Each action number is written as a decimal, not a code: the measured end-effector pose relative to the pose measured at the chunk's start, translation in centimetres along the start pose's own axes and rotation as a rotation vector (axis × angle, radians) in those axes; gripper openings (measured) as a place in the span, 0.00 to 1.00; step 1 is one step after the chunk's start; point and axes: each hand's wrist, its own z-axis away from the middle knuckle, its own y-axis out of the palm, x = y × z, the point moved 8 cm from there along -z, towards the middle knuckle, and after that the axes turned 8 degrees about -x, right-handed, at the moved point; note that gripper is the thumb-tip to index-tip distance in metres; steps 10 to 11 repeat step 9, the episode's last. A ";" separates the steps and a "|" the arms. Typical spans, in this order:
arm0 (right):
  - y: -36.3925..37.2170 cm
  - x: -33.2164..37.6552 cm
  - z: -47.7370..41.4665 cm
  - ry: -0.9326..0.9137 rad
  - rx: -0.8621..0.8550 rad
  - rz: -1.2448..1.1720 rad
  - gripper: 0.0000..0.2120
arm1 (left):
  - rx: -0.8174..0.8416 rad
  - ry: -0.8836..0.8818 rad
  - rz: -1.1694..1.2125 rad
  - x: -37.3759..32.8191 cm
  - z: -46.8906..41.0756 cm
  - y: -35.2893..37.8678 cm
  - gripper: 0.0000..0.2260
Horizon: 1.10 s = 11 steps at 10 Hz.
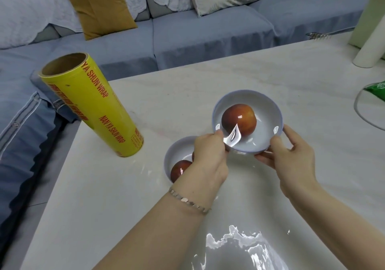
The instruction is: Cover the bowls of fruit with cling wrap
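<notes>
A white bowl (262,105) with a red fruit (239,121) inside is tilted and held just above the table. My left hand (208,161) grips its near-left rim, where a shiny fold of cling wrap (233,138) sits. On the near-right side my right hand (291,153) holds the rim and underside. A clear sheet of wrap (239,242) trails from the bowl toward me, glinting on the table. A second white bowl (177,150) with red fruit (180,169) stands behind my left hand, partly hidden. The yellow cling wrap roll (93,107) stands upright at the left.
The pale table (187,94) ends at its left edge beside the roll. A blue sofa (208,32) with cushions lies beyond. A white cylinder (368,52) stands at the far right, with a green packet (377,89) and a grey cord (358,107) near the right edge.
</notes>
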 end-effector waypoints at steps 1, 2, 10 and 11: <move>-0.2 0.4 -0.8 -0.010 -0.017 0.016 0.16 | 0.075 -0.004 -0.004 -0.6 0.1 0.6 0.11; -1.1 -1.1 -2.1 0.026 -0.074 0.084 0.18 | 0.035 0.232 -0.292 -3.6 -0.4 -1.0 0.09; 1.9 0.0 -1.8 -0.147 0.235 0.915 0.10 | 0.094 0.487 -0.832 -6.3 -0.7 -7.0 0.10; 1.9 0.0 -1.8 -0.147 0.235 0.915 0.10 | 0.094 0.487 -0.832 -6.3 -0.7 -7.0 0.10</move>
